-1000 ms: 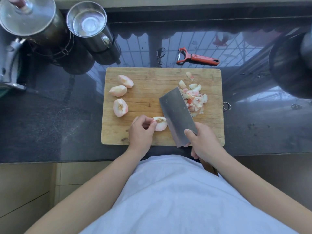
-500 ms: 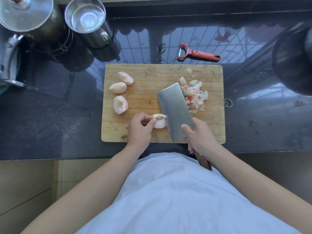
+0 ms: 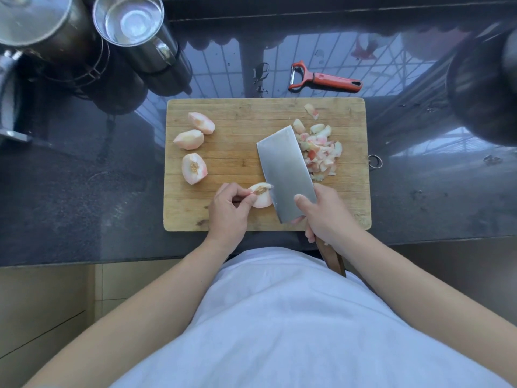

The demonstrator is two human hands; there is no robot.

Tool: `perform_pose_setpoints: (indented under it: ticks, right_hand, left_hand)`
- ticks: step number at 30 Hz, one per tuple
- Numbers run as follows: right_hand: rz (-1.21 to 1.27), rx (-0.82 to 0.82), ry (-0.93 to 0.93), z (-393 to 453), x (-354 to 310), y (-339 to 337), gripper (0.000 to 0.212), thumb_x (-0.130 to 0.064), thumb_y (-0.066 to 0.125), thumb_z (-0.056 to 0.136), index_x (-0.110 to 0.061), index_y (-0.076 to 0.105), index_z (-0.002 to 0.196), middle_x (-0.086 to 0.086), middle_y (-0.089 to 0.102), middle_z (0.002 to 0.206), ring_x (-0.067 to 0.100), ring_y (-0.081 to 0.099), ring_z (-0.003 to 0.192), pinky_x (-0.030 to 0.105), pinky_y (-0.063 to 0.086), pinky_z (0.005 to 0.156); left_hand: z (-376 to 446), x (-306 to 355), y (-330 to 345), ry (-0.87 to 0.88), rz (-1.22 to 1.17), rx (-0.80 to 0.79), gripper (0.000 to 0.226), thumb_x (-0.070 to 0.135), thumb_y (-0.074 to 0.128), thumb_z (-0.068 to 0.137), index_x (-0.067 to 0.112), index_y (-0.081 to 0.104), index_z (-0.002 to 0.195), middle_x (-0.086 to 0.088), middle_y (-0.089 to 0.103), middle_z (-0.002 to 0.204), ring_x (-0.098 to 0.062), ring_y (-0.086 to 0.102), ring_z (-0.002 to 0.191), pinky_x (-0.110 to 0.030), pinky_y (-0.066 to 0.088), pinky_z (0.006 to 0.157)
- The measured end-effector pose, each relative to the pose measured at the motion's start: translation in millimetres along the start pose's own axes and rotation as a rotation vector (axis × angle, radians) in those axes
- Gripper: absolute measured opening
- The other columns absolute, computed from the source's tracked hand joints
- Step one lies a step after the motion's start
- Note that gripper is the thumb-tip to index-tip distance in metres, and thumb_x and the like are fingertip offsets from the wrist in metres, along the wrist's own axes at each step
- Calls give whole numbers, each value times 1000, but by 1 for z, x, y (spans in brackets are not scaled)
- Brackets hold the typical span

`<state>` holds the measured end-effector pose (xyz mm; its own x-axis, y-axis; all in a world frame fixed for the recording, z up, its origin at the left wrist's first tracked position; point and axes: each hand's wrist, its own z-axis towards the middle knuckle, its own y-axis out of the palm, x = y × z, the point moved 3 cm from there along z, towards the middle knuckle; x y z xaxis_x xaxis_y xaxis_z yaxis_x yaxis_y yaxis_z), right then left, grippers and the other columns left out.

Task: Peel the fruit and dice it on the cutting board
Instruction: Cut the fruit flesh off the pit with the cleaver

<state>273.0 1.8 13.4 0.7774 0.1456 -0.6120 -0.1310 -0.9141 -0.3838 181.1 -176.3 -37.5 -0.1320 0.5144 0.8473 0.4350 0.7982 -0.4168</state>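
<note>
A wooden cutting board (image 3: 232,217) lies on the dark counter. My left hand (image 3: 228,212) pinches a peeled peach wedge (image 3: 261,196) near the board's front edge. My right hand (image 3: 327,217) grips a cleaver (image 3: 285,172) by its wooden handle, thumb on the blade's flat. The blade's edge touches the right side of the held wedge. Three more peeled wedges (image 3: 193,167) lie on the left part of the board. A heap of peel scraps (image 3: 321,149) sits on the right, partly hidden behind the blade.
A red peeler (image 3: 324,78) lies on the counter behind the board. A steel cup (image 3: 131,26) and a lidded pot (image 3: 36,23) stand at the back left. A dark round vessel (image 3: 481,88) fills the right edge. The counter's front edge runs just below the board.
The cleaver has shifted left, from beside the wedge to touching it, and its blade now covers more of the wedge. My left hand keeps pinching the wedge in place.
</note>
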Motion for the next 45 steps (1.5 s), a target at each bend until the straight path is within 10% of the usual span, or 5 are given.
perform_pose_setpoints:
  ticks: [12,19,25,45]
  right_hand:
    - [-79,73,27,-12,7,3,14,-24,44,102,-19,56,107,10,71,79,22,60,39,26,41,36]
    - [-233,189,51,-16,6,12,20,-37,42,100,-22,49,88,9,63,87,36,67,69,51,60,67]
    - [-192,200,90,-16,-3,15,18,-32,43,102,-17,52,98,10,65,88,32,69,59,51,59,52]
    - [-169,250,90,-26,4,25,19,-32,41,100,-20,44,86,11,64,85,39,66,77,56,58,71]
  left_hand:
    - [-12,-8,9,70,-5,28,13,3,73,91,14,68,85,1,61,92,-12,61,84,-27,53,79]
    - [-17,-7,13,130,79,21,17,8,73,91,18,62,82,6,52,88,-3,53,77,-11,41,73]
    - [-16,-11,14,137,86,6,11,7,72,92,12,65,84,9,50,89,-3,53,79,-14,42,75]
    - [-19,-13,15,209,127,-17,10,6,70,93,10,65,85,12,46,91,-6,53,83,-15,43,74]
